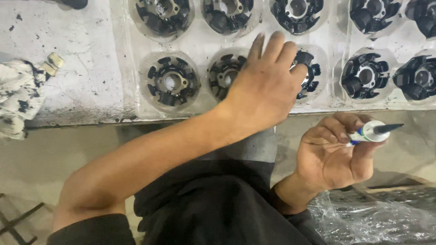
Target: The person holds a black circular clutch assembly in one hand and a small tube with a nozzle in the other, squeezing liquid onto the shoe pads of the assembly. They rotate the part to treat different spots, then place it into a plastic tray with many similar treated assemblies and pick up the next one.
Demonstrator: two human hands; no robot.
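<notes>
the black wound stator is sitting in a round pocket of the clear plastic tray, in the lower row, third pocket from the left, and the left hand is lying flat over it, covering most of it. the fingers of that hand are stretched out and nearly straight, pointing toward 12 o'clock, spread over the part rather than closing round it, with the little finger touching its top. at 9 o'clock of the hand two more stators are resting in their own pockets, the nearer one half hidden under the knuckles. at 3 o'clock another pair is filling the right end of the row, and a further row is running along the top edge at 12 o'clock. the right hand is hanging at 5 o'clock of the covered stator, off the tray, its fingers curling tightly round a small white tube with a black nozzle pointing toward 3 o'clock. the tray is lying on a scuffed white counter. a stained rag is lying at the counter's 9 o'clock edge. crinkled clear plastic sheet is bunching at 5 o'clock below the right hand.
</notes>
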